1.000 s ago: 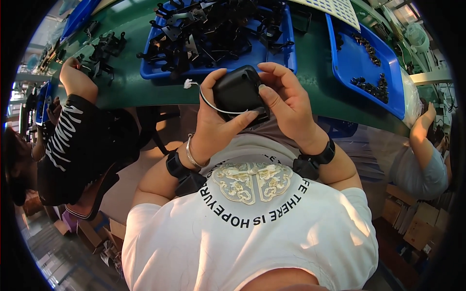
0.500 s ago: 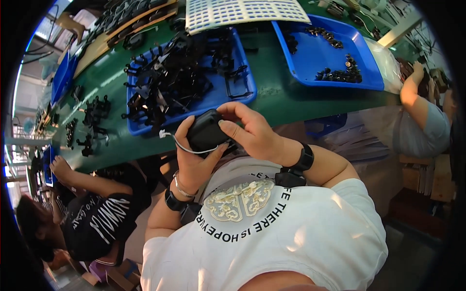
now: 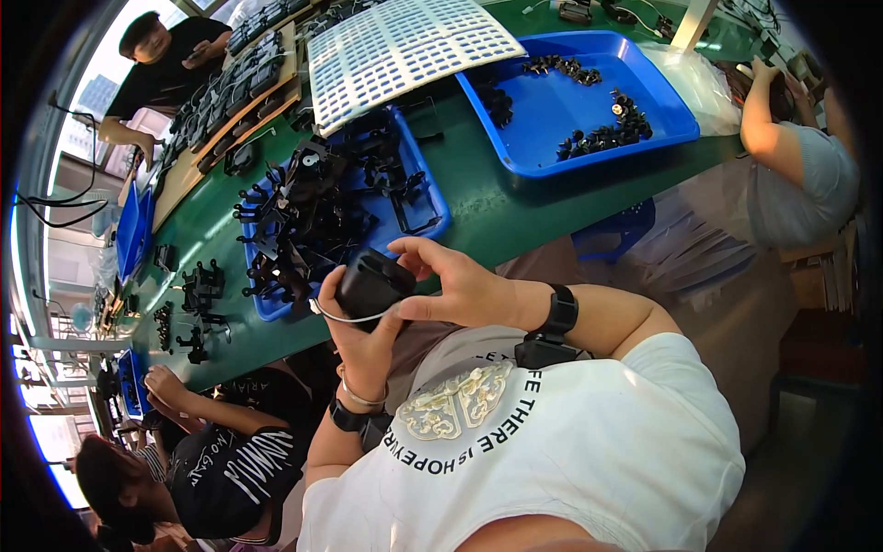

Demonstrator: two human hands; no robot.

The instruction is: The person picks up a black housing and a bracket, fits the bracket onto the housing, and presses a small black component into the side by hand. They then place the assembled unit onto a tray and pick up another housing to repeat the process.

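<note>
A black rounded plastic housing (image 3: 372, 281) sits upright in my hands, just beyond the table's near edge. My left hand (image 3: 361, 350) is wrapped round it from below and the left. A thin white cable (image 3: 348, 318) crosses its lower part and curves over my left fingers. On the right side, my right hand (image 3: 471, 293) grips the housing with curled fingers; its thumb presses low near my left thumb and its index finger reaches over the top corner. What lies under the right fingers is hidden. Just past the housing stands a blue tray (image 3: 425, 198) heaped with black plastic brackets (image 3: 303, 207).
A second blue tray (image 3: 543, 110) with small black parts stands right, beside a white perforated sheet (image 3: 414, 51). Loose black brackets (image 3: 200, 290) lie left on the green table (image 3: 497, 202). Co-workers sit left (image 3: 230, 478) and right (image 3: 819, 166); another person (image 3: 170, 60) stands far left.
The view has shifted, bringing the person at the far left into sight. The housing has turned and tilted in my hands. My right thumb has moved from its top face down to its lower side.
</note>
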